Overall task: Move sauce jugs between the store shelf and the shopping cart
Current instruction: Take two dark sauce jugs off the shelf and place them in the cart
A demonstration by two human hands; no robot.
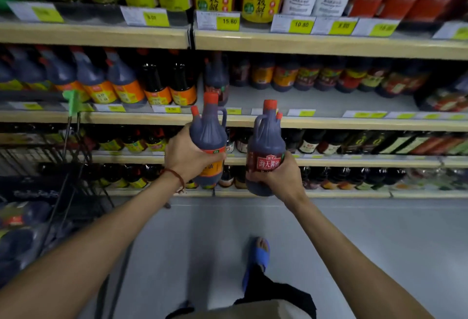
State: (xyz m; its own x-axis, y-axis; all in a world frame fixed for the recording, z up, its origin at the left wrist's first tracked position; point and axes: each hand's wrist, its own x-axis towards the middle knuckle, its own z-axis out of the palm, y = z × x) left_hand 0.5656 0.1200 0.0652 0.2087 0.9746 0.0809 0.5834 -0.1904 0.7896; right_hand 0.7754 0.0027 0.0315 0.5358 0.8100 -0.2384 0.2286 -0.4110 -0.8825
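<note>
Jugs of dark sauce fill both hands, held up in the air in front of the store shelf. The left hand (188,156) is wrapped around the belly of the left jug (209,141), fingers over its orange label, a red cord bracelet (174,175) on the wrist. The right hand (276,175) grips the right jug (266,149) low on its body, under a red label with white characters. Both jugs stand upright with red caps on top, close side by side but not touching; a second, smaller red cap sits by each neck, perhaps a small bottle banded to it, though the blur makes that uncertain.

Beyond the hands, the shelf (329,122) carries rows of similar dark bottles, with a bare stretch of board just above the right jug. Yellow price tags (229,21) line the shelf edges higher up. To the left of the left hand stands the cart (68,156), its dark wire frame blurred, with more jugs (22,220) lying in it. Below the hands, a foot in a blue sandal (260,255) rests on the grey floor.
</note>
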